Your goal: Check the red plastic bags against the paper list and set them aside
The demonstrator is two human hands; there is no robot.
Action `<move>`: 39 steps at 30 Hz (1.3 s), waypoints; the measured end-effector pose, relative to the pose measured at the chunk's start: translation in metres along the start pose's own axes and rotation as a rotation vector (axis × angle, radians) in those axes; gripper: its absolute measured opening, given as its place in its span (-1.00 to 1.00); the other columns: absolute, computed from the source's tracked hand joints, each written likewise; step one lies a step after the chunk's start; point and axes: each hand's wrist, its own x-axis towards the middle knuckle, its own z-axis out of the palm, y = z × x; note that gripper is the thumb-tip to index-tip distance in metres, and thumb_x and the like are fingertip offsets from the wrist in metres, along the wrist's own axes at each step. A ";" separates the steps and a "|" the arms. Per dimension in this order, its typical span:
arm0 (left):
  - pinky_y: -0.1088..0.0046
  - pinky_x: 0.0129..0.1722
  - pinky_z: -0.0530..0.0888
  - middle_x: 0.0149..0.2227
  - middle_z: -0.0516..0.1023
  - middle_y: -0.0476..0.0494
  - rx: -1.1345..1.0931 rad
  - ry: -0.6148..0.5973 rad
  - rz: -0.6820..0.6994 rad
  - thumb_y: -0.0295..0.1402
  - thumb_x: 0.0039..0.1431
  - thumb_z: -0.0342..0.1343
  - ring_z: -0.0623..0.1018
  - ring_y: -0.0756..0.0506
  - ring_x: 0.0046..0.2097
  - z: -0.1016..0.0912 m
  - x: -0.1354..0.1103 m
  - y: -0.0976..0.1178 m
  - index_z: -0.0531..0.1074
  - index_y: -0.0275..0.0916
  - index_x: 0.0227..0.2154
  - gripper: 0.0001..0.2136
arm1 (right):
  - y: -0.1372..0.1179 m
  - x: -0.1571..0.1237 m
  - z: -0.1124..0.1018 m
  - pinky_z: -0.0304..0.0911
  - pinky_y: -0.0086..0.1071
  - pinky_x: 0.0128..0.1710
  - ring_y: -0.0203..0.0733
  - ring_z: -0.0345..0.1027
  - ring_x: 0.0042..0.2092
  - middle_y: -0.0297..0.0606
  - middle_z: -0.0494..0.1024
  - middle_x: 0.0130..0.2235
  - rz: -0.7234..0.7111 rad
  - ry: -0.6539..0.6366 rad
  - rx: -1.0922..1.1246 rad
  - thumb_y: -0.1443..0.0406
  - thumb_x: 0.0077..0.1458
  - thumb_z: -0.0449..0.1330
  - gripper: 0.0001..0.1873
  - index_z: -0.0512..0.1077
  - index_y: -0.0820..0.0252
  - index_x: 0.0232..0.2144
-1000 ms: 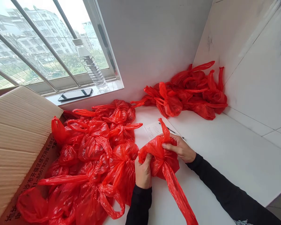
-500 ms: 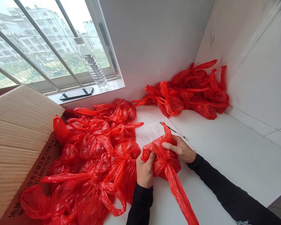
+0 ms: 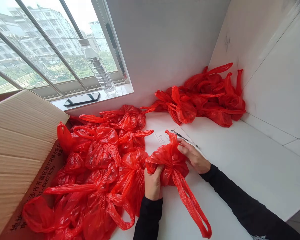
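A small red plastic bag (image 3: 168,159) rests on the white counter (image 3: 240,166) between both my hands. My left hand (image 3: 152,185) grips its near left side with closed fingers. My right hand (image 3: 193,156) pinches the bag's right side near the top. One long handle loop (image 3: 192,206) trails toward the front edge. Both sleeves are black.
A heap of tied red bags (image 3: 100,166) spills from a tipped cardboard box (image 3: 20,146) at the left. A second pile of red bags (image 3: 205,96) fills the back corner. A paper sheet (image 3: 163,137) and pen (image 3: 183,137) lie behind the held bag. A water bottle (image 3: 98,68) and phone (image 3: 82,99) sit on the windowsill.
The bag has been turned slightly leftward between my hands. My right hand's fingers shifted from lying over the top to pinching its right side. The trailing handle now shows an open loop.
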 end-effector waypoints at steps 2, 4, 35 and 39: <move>0.22 0.06 0.46 -0.09 0.65 -0.13 -0.092 0.071 0.015 -0.23 -0.02 0.40 0.59 -0.24 -0.02 0.000 0.002 -0.001 0.58 -0.18 -0.11 -0.62 | 0.000 0.001 -0.001 0.33 -0.22 0.04 -0.05 0.45 0.01 -0.22 0.57 -0.01 0.021 -0.057 0.040 0.05 0.30 0.16 -0.59 0.43 0.04 0.11; 0.23 0.10 0.44 -0.07 0.64 -0.09 -0.156 0.079 0.003 -0.24 0.00 0.40 0.58 -0.22 0.01 0.002 0.003 0.000 0.55 -0.12 -0.05 -0.59 | 0.002 0.003 -0.002 0.31 -0.19 0.09 -0.03 0.44 0.05 -0.21 0.58 -0.01 0.011 -0.119 0.012 0.09 0.26 0.23 -0.62 0.48 0.09 0.06; 0.31 -0.15 0.57 -0.23 0.64 -0.12 -0.150 -0.054 -0.199 -0.35 -0.05 0.38 0.63 -0.17 -0.17 0.013 -0.007 0.009 0.52 -0.19 -0.02 -0.55 | 0.009 0.009 -0.002 0.27 -0.13 0.17 0.03 0.38 0.14 -0.18 0.56 0.06 -0.118 0.125 -0.007 0.12 0.12 0.36 -0.54 0.44 0.10 0.03; 0.35 -0.28 0.56 -0.35 0.61 -0.12 -0.050 -0.111 -0.150 -0.41 -0.14 0.41 0.62 -0.15 -0.29 0.012 -0.008 0.007 0.55 -0.26 -0.19 -0.63 | 0.008 0.007 -0.001 0.27 -0.14 0.18 0.02 0.38 0.16 -0.20 0.56 0.07 -0.077 0.138 0.085 0.15 0.15 0.33 -0.56 0.41 0.08 0.05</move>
